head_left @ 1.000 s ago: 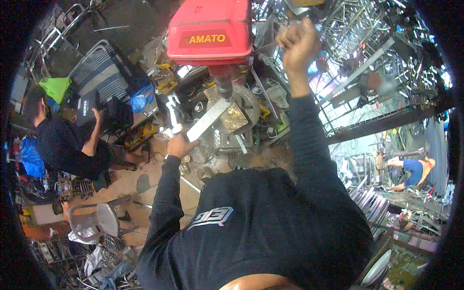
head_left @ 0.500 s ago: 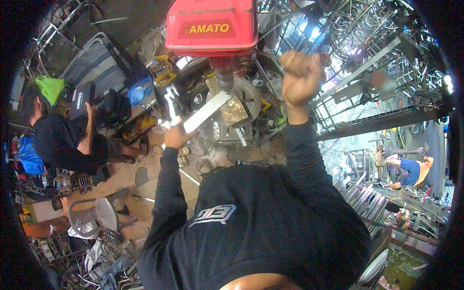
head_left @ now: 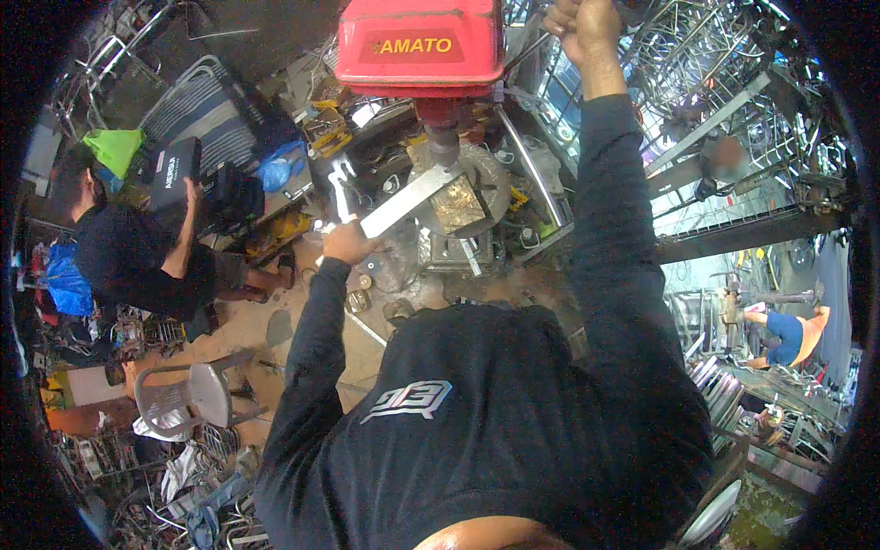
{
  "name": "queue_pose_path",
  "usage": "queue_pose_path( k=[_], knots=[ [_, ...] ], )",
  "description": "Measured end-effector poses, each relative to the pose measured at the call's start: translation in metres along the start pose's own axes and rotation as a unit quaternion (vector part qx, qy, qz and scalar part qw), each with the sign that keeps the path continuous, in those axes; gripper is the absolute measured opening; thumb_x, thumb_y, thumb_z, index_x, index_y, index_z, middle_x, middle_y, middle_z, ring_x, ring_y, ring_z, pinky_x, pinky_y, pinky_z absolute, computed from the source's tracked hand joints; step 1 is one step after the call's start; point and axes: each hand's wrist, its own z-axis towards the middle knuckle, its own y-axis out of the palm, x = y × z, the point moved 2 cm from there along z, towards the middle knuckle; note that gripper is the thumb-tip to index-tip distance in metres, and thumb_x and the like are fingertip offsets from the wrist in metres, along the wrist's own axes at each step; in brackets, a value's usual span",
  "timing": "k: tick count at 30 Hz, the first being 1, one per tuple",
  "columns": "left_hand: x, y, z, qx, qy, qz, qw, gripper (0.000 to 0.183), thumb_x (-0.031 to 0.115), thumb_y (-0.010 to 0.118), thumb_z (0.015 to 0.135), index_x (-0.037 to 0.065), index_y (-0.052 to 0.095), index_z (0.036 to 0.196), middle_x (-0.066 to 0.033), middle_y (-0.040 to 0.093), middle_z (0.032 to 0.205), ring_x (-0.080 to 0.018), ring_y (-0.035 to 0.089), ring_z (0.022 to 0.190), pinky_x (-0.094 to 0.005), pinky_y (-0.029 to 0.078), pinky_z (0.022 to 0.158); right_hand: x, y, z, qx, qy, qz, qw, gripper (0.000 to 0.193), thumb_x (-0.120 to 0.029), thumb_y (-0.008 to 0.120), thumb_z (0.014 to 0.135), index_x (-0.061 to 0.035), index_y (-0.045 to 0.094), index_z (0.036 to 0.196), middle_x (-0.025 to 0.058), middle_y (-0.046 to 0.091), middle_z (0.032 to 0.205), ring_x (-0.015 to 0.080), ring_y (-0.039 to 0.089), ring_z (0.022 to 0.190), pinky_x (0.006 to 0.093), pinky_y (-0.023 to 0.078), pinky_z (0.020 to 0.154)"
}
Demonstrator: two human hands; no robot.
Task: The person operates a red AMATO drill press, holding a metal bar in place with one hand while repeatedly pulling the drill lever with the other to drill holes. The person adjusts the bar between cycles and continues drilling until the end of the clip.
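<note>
In front of me stands a drill press with a red head (head_left: 420, 71), its chuck (head_left: 444, 145) pointing down. A flat, pale metal bar (head_left: 405, 203) lies at a slant, its far end under the chuck on a worn wooden block (head_left: 458, 203). My left hand (head_left: 350, 243) is closed on the bar's near end. Raised high to the right of the red head, my right hand (head_left: 591, 29) has its fingers curled in; what they grip, if anything, I cannot make out. Beneath the block is the round press table (head_left: 495, 183).
To the left another person (head_left: 137, 261) holds a black case (head_left: 174, 179). A grey plastic chair (head_left: 206, 394) stands at lower left. Metal racks and tubes (head_left: 678, 64) crowd the right. Farther right, a person in orange (head_left: 807, 339) bends over. A shiny tube (head_left: 532, 165) slants beside the press.
My right hand has moved up and away, its arm now stretched out. A shiny tube has come into view right of the press. My left hand still holds the bar under the chuck.
</note>
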Motion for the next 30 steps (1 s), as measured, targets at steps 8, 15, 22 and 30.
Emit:
queue_pose_path(
  k=[8,15,22,30],
  knots=[
    [-0.012,0.021,0.004,-0.016,0.024,-0.057,0.998,0.065,0.057,0.070,0.078,-0.001,0.069,0.106,-0.0247,0.072,0.094,-0.0416,0.071,0.087,-0.0524,0.056,0.079,0.003,-0.010,0.013,0.001,0.026,-0.005,1.000,0.044,-0.035,0.052,0.099,-0.0230,0.030,0.064,-0.0061,0.024,0.051,0.0107,0.023,0.038,0.0309,0.022,0.038],
    [-0.015,0.034,-0.027,0.097,0.125,-0.063,0.985,0.076,0.027,0.080,0.075,0.007,0.046,0.140,-0.0257,0.064,0.114,-0.0435,0.066,0.099,-0.0501,0.054,0.085,0.046,-0.052,0.077,0.050,0.061,0.001,0.997,0.034,-0.038,0.051,0.103,-0.0208,0.040,0.076,-0.0043,0.031,0.054,0.0112,0.030,0.040,0.0305,0.027,0.039],
    [-0.035,0.000,-0.029,0.072,0.086,-0.076,0.991,0.055,0.016,0.072,0.084,0.017,0.060,0.137,-0.0179,0.064,0.115,-0.0395,0.064,0.100,-0.0491,0.053,0.083,0.117,-0.109,0.111,0.101,0.119,0.001,0.988,0.019,-0.017,0.044,0.103,-0.0117,0.046,0.085,-0.0012,0.039,0.062,0.0106,0.038,0.048,0.0279,0.036,0.048],
    [-0.055,-0.019,-0.020,0.043,0.051,0.091,0.994,0.038,0.013,0.064,0.090,0.015,0.065,0.127,-0.0103,0.072,0.092,-0.0294,0.070,0.075,-0.0460,0.056,0.066,0.133,-0.125,0.112,0.082,0.126,-0.043,0.988,0.012,-0.017,0.045,0.101,-0.0106,0.052,0.094,0.0031,0.045,0.069,0.0170,0.044,0.057,0.0357,0.041,0.052]
  ],
)
